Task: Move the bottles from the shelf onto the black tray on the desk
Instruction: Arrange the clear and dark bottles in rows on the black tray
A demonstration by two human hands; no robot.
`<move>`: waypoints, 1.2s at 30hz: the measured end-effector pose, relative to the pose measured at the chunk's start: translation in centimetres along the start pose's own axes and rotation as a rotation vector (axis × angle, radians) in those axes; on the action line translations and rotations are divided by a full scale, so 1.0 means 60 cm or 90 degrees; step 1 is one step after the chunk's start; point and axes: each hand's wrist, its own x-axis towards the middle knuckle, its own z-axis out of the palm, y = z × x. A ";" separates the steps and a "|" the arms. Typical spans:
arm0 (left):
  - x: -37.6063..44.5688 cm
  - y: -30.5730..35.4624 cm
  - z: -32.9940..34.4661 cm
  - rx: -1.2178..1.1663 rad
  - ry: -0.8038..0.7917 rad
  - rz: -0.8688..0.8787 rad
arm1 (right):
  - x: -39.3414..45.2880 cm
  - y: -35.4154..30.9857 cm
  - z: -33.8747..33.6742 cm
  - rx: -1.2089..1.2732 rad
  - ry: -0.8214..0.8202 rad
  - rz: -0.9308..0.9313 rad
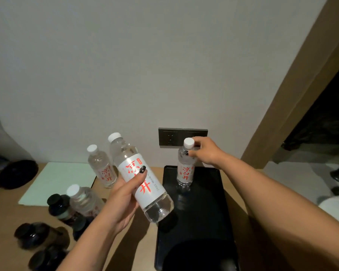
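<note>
The right hand (pixel 205 151) pinches the neck of a bottle (pixel 185 169) standing at the far edge of the black tray (pixel 204 222). The left hand (pixel 125 200) grips a tilted bottle (pixel 139 178) above the tray's left edge. Dark jars (pixel 59 206) near the surface's left edge are hard to make out.

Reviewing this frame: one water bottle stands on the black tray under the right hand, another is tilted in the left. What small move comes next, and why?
Probably the right hand lets go of the upright clear plastic water bottle, since it already stands at the far end of the black rectangular tray. That clears room for the left hand to set its tilted white-labelled water bottle on the bare tray surface nearer the camera.
</note>
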 end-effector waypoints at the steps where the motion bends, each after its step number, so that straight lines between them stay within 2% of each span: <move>1: 0.012 0.003 -0.004 0.013 -0.004 -0.001 | 0.009 0.000 0.001 -0.007 -0.024 -0.005; 5: 0.062 0.011 -0.011 0.037 -0.014 -0.026 | 0.045 0.001 0.002 -0.049 -0.107 -0.007; 8: 0.095 0.008 -0.018 0.052 -0.039 -0.052 | 0.064 0.007 0.007 -0.062 -0.125 -0.013; 16: 0.137 -0.012 -0.024 0.103 -0.092 -0.058 | 0.077 0.027 0.013 -0.042 -0.087 0.002; 23: 0.146 -0.036 -0.025 0.158 -0.080 -0.039 | 0.076 0.045 0.029 -0.047 -0.060 -0.038; 29: 0.142 -0.037 -0.013 0.190 -0.113 -0.042 | 0.057 0.023 0.016 -0.196 -0.085 -0.011; 31: 0.140 -0.036 -0.003 0.220 -0.116 -0.033 | 0.041 0.006 0.003 -0.235 -0.052 0.002; 33: 0.137 -0.034 0.010 0.247 -0.124 -0.022 | 0.017 -0.021 -0.014 -0.175 0.032 -0.009; 35: 0.134 -0.034 0.023 0.280 -0.143 -0.003 | -0.014 -0.058 -0.034 0.032 0.079 0.009; 36: 0.132 -0.036 0.030 0.296 -0.155 0.008 | -0.030 -0.076 -0.042 0.142 0.062 0.029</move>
